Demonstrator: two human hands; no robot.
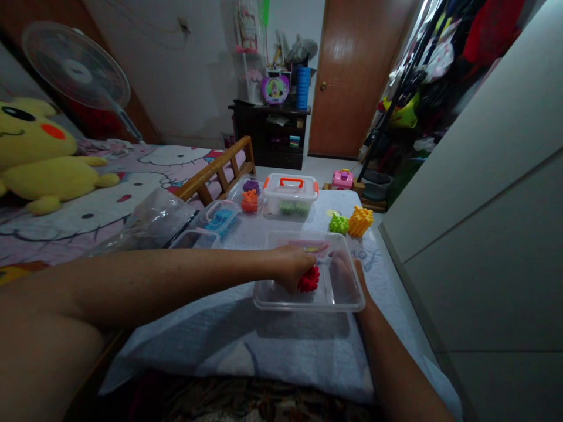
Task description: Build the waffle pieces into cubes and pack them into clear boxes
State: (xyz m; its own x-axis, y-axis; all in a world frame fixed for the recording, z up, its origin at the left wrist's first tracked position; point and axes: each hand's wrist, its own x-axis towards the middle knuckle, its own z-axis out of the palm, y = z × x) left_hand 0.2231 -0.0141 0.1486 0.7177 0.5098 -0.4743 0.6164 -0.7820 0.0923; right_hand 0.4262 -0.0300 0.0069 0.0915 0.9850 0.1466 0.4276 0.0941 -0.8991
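Note:
A clear plastic tray (308, 305) lies on the cloth-covered table in front of me. My left hand (288, 266) reaches into it, fingers closed on a red spiky toy block (309, 279). My right hand (347, 275) rests against the tray's right side, seen partly through the plastic, fingers curled on its rim. A green block (338, 223) and a yellow-orange block (360, 220) sit on the cloth just behind the tray.
Behind the tray stand a lidded clear box with orange clips (290, 196), a tub with purple and orange blocks (250, 196), a blue-filled box (220, 218) and a plastic bag (153, 225). A bed with a yellow plush (39, 158) is left; a grey cupboard (484, 205) is right.

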